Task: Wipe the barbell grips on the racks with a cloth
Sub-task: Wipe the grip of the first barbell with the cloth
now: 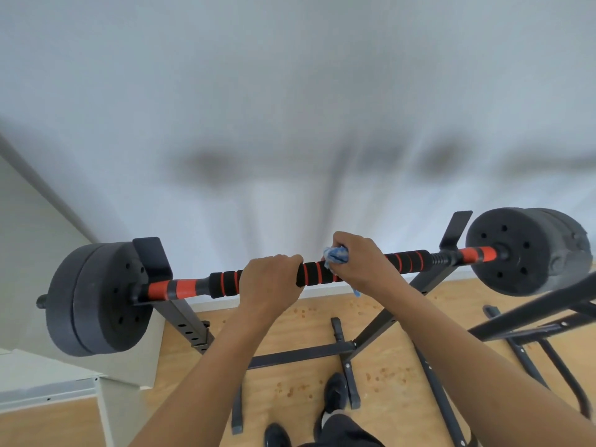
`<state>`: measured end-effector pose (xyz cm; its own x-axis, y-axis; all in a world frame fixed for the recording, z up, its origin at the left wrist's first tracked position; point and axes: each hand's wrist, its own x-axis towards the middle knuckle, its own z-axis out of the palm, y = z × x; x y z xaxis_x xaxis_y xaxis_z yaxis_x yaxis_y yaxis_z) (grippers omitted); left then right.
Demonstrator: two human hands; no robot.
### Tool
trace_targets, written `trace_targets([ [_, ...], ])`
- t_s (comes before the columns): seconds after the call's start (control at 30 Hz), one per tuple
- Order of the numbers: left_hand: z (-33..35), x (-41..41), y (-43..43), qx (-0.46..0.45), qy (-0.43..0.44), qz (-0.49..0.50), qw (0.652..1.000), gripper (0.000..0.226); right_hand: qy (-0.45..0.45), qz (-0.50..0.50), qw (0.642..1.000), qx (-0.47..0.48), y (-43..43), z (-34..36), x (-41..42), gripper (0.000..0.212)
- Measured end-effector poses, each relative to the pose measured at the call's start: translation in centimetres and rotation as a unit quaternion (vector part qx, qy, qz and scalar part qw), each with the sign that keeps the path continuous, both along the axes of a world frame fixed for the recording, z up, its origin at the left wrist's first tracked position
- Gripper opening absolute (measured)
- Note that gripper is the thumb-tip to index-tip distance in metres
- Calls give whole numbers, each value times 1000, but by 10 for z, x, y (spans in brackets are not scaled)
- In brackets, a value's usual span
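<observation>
We begin at the left, where the left plates (96,298) sit at the end of the bar (317,274). The bar lies across two rack posts: the left post (154,262) is just beside these plates, and the right post (454,233) is just beside the right plates (529,250). The long axis of the bar runs from left to right and rises a little toward the right. The grip (314,273) is the black foam with red rings on the middle part of the bar.

Our left hand (269,282) is clenched around the grip, a little left of the middle, and it holds the bar firm. Just to its right a short part of foam is bare. After it comes our right hand (361,262), which grasps the blue cloth (337,255) and presses it around the grip. The two hands are near but do not touch.

We judge that the wiping must go along the axis. From the cloth, more foam (408,261) lies to the right, up to the right post, and the right hand is the nearer one for it. The foam left of the left hand (224,283) is also free, but the left hand stands between it and the cloth.

On the near floor (290,333) we see the rack feet and our shoes (335,391).
</observation>
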<state>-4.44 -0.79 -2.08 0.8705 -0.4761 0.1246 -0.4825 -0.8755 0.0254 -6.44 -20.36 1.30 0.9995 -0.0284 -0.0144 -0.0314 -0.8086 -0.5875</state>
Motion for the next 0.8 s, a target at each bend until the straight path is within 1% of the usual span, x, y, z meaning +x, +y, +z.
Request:
trace_targets([
  [0.07,-12,-5,-1,-15,-63,-11,998,38,5,-1,1000,0,1,2,0,21],
  [0.1,-14,-6,-2,-21,-77,-8,997,42,5,-3,1000,1,1,2,-1,21],
  [0.13,-15,-7,-3,-20,-74,0,997,40,3,-5,1000,3,2,3,-2,22],
  [0.17,-13,-5,-5,-15,-50,10,999,33,1,-8,1000,6,3,3,-3,22],
  [0.2,-7,-2,-6,-5,2,17,1000,24,-1,-8,1000,8,3,2,-4,22],
  [0.23,-1,3,-6,-2,64,18,998,19,-2,-7,1000,8,4,2,-4,22],
  [0.3,13,14,-11,-17,176,2,984,24,-5,-2,1000,5,5,2,-3,21],
  [0.33,19,19,-15,-32,207,-6,978,25,-7,-2,1000,3,6,1,-1,21],
  [0.37,21,23,-20,-41,215,-14,976,24,-9,-5,1000,2,6,0,0,22],
  [0.43,23,25,-28,-43,215,-13,976,19,-15,-14,1000,-1,6,-1,2,22],
  [0.53,17,24,-30,-17,187,-16,982,12,-23,-24,999,-18,8,-3,8,22],
  [0.63,17,26,-27,-8,164,-38,986,12,-19,-27,999,-28,11,-3,13,21],
  [0.7,17,27,-25,-10,160,-50,986,12,-14,-25,1000,-4,7,1,12,20],
  [0.8,16,28,-26,-15,171,-57,983,14,-22,-35,997,65,-8,12,4,14],
])
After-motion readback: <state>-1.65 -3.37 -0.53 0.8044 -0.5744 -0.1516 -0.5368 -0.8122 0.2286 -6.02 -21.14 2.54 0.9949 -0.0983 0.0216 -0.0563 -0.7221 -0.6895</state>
